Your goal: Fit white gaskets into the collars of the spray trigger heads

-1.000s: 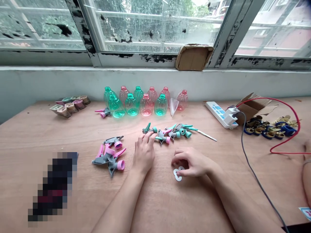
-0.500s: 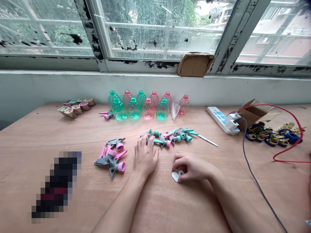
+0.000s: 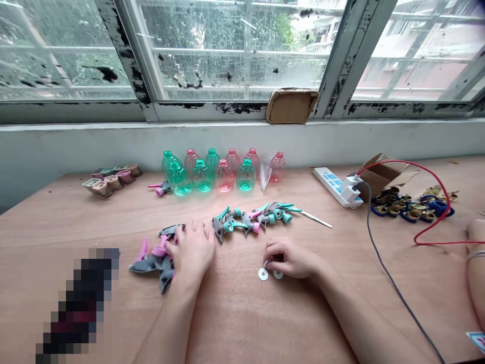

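My left hand (image 3: 195, 248) lies over the right side of a pile of pink and grey spray trigger heads (image 3: 151, 264), fingers apart and fingertips against them; it partly hides the pile. My right hand (image 3: 291, 259) is closed in a pinch low over the table, with a white washer (image 3: 267, 264) tilted at its fingertips. Flat beside it lies another white washer (image 3: 263, 274), and one more (image 3: 278, 275) shows under the thumb. Beyond both hands, green, pink and grey spray trigger heads (image 3: 250, 221) lie in a row.
Green and red clear bottles (image 3: 203, 178) stand along the wall. A power strip (image 3: 333, 186) with plugs and cables, an opened cardboard box (image 3: 381, 174) and blue and gold parts (image 3: 413, 210) are at right. Another person's arm (image 3: 476, 273) shows at the right edge. A blurred dark object (image 3: 81, 303) lies at left.
My left hand has moved left from the green spray heads to the pink and grey pile. My right hand has spread the washers apart and tilted one up. The view has shifted slightly.
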Available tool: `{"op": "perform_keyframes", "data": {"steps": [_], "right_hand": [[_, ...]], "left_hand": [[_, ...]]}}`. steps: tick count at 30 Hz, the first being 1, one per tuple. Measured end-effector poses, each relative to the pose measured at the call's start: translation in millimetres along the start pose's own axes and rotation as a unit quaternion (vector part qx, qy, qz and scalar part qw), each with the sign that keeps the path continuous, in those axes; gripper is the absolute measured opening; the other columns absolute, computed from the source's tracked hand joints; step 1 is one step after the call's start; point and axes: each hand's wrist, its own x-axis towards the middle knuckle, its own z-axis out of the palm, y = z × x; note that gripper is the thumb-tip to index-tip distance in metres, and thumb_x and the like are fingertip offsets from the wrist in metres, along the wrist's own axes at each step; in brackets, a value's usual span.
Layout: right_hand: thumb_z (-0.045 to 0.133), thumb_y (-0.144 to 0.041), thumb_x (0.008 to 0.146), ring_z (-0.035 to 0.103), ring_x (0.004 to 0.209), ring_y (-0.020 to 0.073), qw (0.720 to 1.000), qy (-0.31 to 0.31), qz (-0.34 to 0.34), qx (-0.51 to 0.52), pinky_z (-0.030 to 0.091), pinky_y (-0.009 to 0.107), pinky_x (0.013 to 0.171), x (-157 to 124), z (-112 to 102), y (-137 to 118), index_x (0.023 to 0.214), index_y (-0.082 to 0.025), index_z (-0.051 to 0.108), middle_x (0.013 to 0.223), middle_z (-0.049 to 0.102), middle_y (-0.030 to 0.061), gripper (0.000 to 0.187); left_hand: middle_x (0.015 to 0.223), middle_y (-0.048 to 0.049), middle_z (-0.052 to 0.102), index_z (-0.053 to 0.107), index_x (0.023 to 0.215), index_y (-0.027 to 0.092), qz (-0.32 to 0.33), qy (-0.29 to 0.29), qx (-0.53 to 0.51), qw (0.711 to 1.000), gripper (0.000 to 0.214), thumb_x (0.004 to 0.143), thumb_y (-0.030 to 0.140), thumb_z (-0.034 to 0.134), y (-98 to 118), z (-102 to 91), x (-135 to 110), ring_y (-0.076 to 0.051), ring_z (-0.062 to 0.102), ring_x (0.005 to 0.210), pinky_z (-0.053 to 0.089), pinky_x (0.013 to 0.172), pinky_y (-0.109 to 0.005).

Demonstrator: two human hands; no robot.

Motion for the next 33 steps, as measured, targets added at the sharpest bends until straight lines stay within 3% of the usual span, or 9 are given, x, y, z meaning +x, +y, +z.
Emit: {"op": "perform_keyframes", "data": {"steps": [3, 5, 9, 14, 24, 30, 33], "right_hand": [[0.066, -0.020, 0.085, 0.060, 0.072, 0.0142, 1.000, 0.013, 0.002, -0.007, 0.045, 0.025, 0.067, 1, 2, 2, 0.086, -0.018, 0.074, 0.076, 0.064, 0.0028, 0.009], [0.066, -0.021, 0.085, 0.060, 0.071, 0.0139, 1.000, 0.020, 0.005, -0.011, 0.045, 0.025, 0.067, 2, 4, 3, 0.085, -0.018, 0.074, 0.075, 0.064, 0.0025, 0.009], [0.066, -0.020, 0.085, 0.060, 0.070, 0.0141, 0.999, 0.032, 0.008, -0.013, 0.044, 0.025, 0.066, 2, 6, 4, 0.083, -0.018, 0.074, 0.073, 0.065, 0.0023, 0.009], [0.064, -0.021, 0.087, 0.060, 0.070, 0.0143, 0.999, 0.035, 0.012, -0.013, 0.045, 0.025, 0.067, 1, 6, 4, 0.085, -0.019, 0.073, 0.073, 0.067, 0.0024, 0.010], [0.052, -0.026, 0.097, 0.065, 0.079, 0.0166, 0.998, 0.058, 0.025, -0.008, 0.047, 0.027, 0.073, 4, 8, 5, 0.093, -0.019, 0.073, 0.088, 0.075, 0.0053, 0.022], [0.049, -0.024, 0.097, 0.064, 0.073, 0.0151, 0.997, 0.079, 0.003, 0.006, 0.047, 0.025, 0.070, 5, 6, 3, 0.094, -0.017, 0.071, 0.081, 0.072, 0.0043, 0.023], [0.049, -0.025, 0.097, 0.063, 0.072, 0.0151, 0.997, 0.083, 0.002, 0.008, 0.047, 0.026, 0.070, 6, 6, 3, 0.093, -0.017, 0.071, 0.080, 0.072, 0.0044, 0.023]], "left_hand": [[0.124, -0.0160, 0.062, 0.066, 0.104, 0.020, 0.010, -0.055, -0.002, 0.998, 0.035, 0.093, 0.041, 0.041, 1, -3.7, -1, -0.038, 0.044, 0.127, 0.043, 0.093, -0.062], [0.119, -0.0160, 0.063, 0.065, 0.105, 0.020, 0.029, -0.058, 0.005, 0.998, 0.034, 0.092, 0.041, 0.042, 3, -2.2, -2, -0.036, 0.047, 0.124, 0.046, 0.091, -0.058], [0.113, -0.0151, 0.064, 0.065, 0.107, 0.020, 0.063, -0.013, 0.009, 0.998, 0.028, 0.090, 0.035, 0.047, 1, 6.4, 0, -0.035, 0.051, 0.118, 0.049, 0.088, -0.051], [0.106, -0.0141, 0.064, 0.065, 0.101, 0.017, 0.094, 0.046, -0.041, 0.994, 0.025, 0.087, 0.015, 0.045, -7, 16.2, 5, -0.030, 0.057, 0.104, 0.049, 0.088, -0.041], [0.102, -0.0093, 0.070, 0.064, 0.097, 0.019, 0.127, 0.014, -0.059, 0.990, 0.034, 0.079, 0.001, 0.041, -16, 16.8, 11, -0.027, 0.057, 0.102, 0.047, 0.088, -0.038], [0.109, -0.0130, 0.069, 0.068, 0.108, 0.022, 0.114, 0.071, 0.007, 0.991, 0.029, 0.090, 0.015, 0.045, -15, 12.8, 7, -0.034, 0.052, 0.104, 0.046, 0.078, -0.045], [0.113, -0.0139, 0.065, 0.067, 0.110, 0.021, 0.113, 0.136, -0.009, 0.984, 0.028, 0.094, 0.021, 0.045, -12, 9.3, 6, -0.033, 0.052, 0.107, 0.047, 0.081, -0.045]]}}
